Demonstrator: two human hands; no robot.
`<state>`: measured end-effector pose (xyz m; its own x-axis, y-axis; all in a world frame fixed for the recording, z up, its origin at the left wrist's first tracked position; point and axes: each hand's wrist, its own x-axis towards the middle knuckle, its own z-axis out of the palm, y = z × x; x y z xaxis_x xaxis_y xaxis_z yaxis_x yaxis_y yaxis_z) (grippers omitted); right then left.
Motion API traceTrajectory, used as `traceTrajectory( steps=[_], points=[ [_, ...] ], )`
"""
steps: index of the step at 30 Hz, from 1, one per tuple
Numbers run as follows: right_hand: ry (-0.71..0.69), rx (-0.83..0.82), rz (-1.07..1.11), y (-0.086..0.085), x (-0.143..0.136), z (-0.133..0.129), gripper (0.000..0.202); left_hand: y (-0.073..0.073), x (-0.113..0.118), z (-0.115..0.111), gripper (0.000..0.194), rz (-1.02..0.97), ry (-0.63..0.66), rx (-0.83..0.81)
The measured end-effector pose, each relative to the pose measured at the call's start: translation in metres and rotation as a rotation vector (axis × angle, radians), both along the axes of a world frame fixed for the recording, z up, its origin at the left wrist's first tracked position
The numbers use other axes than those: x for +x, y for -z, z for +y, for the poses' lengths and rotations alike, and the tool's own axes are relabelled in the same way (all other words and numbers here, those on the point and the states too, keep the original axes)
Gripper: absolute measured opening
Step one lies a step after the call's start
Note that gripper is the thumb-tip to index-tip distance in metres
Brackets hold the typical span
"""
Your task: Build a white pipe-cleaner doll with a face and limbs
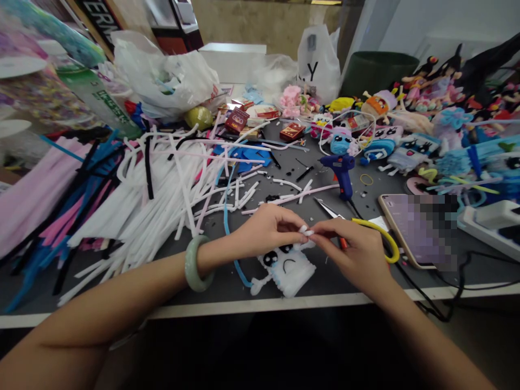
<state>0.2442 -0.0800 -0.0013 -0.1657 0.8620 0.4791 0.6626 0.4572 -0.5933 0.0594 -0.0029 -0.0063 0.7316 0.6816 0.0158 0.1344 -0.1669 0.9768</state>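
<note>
My left hand (270, 230) and my right hand (353, 252) meet fingertip to fingertip near the table's front edge. Pinched between them is a small piece of white pipe cleaner (306, 232); its ends are hidden by the fingers. Just below lies a white fuzzy doll (294, 273) with dark eyes and a downturned mouth, its upper part covered by my hands. A blue pipe cleaner (239, 265) runs beside the doll on the left. Scissors with yellow handles (392, 246) lie partly under my right hand, blades pointing away to the left.
Bundles of white pipe cleaners (154, 200) and pink ones (44, 189) fill the left. A blue glue gun (343, 176) stands beyond my hands. On the right are a phone (418, 233), a white power strip (493, 227) and black cables (450, 303). Finished fuzzy dolls (414, 151) crowd the back right.
</note>
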Motion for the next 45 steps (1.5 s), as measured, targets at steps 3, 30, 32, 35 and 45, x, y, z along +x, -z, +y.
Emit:
traceTrajectory(
  steps=[3,30,32,35,45],
  points=[
    [0.025,-0.033,0.024,-0.001,0.001,0.0,0.004,-0.001,0.0,-0.001,0.02,0.007,-0.019,-0.032],
    [0.032,-0.314,0.425,0.0,0.004,0.005,0.005,-0.004,-0.001,0.001,0.016,-0.036,0.026,-0.204],
    [0.001,-0.344,0.439,0.0,0.005,0.004,0.006,-0.005,0.0,0.0,0.016,-0.03,0.032,-0.221],
    [-0.037,-0.364,0.411,0.0,0.006,0.004,0.007,-0.005,0.0,-0.001,0.016,-0.051,0.055,-0.265],
    [0.071,-0.154,0.094,0.003,0.002,0.003,0.01,-0.003,0.005,-0.01,0.01,-0.116,0.031,-0.432]
  ],
)
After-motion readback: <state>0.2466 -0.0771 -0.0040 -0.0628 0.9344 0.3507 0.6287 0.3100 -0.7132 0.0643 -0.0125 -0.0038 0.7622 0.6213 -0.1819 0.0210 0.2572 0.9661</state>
